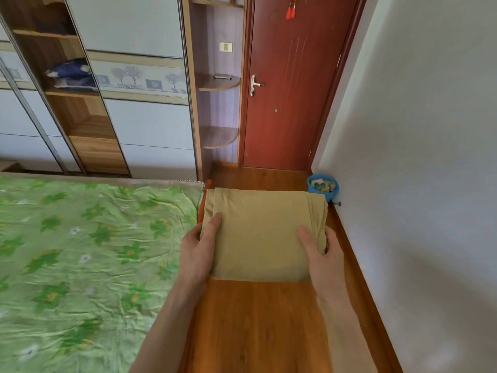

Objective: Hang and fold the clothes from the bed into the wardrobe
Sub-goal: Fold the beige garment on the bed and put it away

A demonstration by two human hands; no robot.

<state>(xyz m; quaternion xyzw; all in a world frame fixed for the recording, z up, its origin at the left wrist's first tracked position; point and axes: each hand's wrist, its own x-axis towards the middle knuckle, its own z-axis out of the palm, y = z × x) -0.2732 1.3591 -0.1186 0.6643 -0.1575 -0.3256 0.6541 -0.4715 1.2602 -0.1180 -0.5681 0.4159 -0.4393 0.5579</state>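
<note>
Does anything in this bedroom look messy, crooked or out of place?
Little stands out. The folded tan garment is neat and square, held by the left hand and right hand. The green floral bedsheet is heavily wrinkled, and the small blue bin in the corner looks full.

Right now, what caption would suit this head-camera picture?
Both hands, left hand and right hand, hold a folded tan cloth garment above the wooden floor.

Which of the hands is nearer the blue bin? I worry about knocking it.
Right. The right hand grips the folded cloth's right edge, just below the bin in the corner. The left hand grips the cloth's left edge by the bed, farther away.
</note>
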